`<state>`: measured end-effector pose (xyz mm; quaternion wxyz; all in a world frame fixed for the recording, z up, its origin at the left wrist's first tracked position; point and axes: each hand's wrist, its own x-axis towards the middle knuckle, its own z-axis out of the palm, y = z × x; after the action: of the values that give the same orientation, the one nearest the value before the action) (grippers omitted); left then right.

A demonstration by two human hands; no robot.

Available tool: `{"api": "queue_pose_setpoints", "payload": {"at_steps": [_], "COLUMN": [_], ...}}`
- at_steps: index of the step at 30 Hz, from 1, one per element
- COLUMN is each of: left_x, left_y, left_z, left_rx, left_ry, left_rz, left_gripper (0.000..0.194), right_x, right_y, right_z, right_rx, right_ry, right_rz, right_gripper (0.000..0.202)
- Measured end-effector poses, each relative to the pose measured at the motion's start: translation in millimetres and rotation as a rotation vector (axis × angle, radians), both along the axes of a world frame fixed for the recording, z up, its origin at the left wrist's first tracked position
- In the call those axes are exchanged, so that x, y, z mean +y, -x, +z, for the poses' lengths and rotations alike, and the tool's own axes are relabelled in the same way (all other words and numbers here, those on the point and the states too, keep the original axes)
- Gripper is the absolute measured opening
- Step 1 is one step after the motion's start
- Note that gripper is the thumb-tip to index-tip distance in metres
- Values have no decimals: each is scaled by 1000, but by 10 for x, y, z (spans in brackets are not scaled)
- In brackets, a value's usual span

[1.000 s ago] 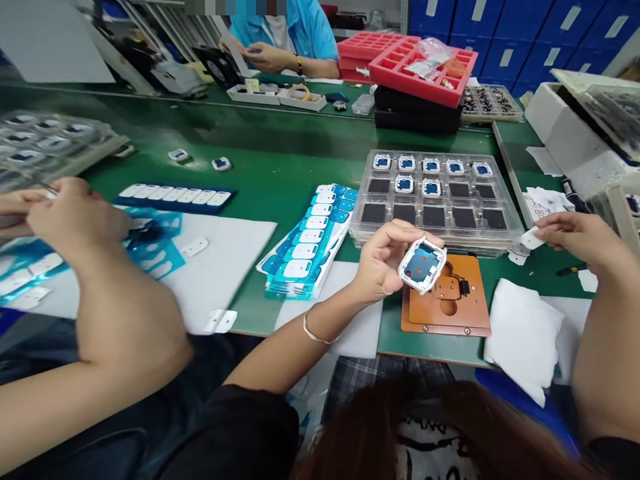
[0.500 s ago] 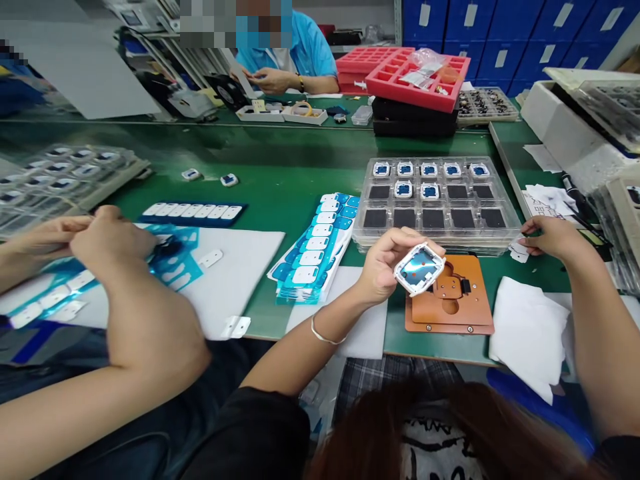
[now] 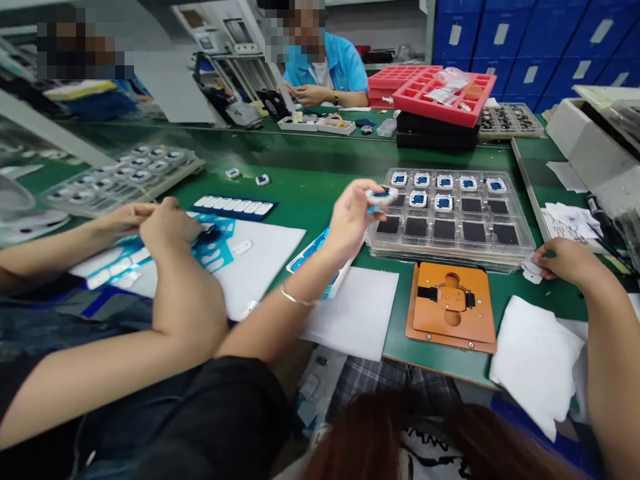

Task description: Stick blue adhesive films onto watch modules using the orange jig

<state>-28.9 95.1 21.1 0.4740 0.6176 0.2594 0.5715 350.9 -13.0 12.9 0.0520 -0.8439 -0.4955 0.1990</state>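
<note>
My left hand (image 3: pixel 349 217) is closed around a white square casing (image 3: pixel 383 195) with a dark blue face, held tilted in the air at the near left edge of a clear plastic tray (image 3: pixel 377 248). Several similar casings sit in the tray's back compartments, and others show only dark pads. At the right, my right hand (image 3: pixel 563 260) pinches small white slips (image 3: pixel 532 269) low over the green table. An orange fixture plate (image 3: pixel 425 323) with a rounded centre and black side pieces lies between my hands. My left forearm partly covers a stack of blue-and-white label sheets (image 3: pixel 310 253).
A white cloth (image 3: pixel 535 360) lies at the right front edge. To the left, a co-worker's hands (image 3: pixel 167 230) are over blue film on a white sheet (image 3: pixel 270 253). Red trays (image 3: pixel 445 100) are stacked at the back. Another person (image 3: pixel 330 67) sits opposite.
My left hand has moved left and up from above the orange plate to the tray's edge, turning the casing nearly edge-on. My right hand still pinches the slips. The view has shifted leftward.
</note>
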Motion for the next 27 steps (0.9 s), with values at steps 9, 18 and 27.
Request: {"api": "queue_pose_setpoints", "payload": {"at_steps": [9,18,27], "left_x": [1382,1448,569], "left_y": [828,897,1086], "left_z": [-262,-325,-198], "left_rx": [851,1312,1660], "left_ry": [278,347,329], "left_rz": [732,508,253], "left_gripper": [36,61,88], "right_x": [47,49,89], "right_y": [-24,-23,-56], "right_z": [17,-28,-105], "right_rx": [37,-113,-227], "right_ry": [85,76,54], "right_rz": [19,171,242], "right_gripper": [17,24,26]}}
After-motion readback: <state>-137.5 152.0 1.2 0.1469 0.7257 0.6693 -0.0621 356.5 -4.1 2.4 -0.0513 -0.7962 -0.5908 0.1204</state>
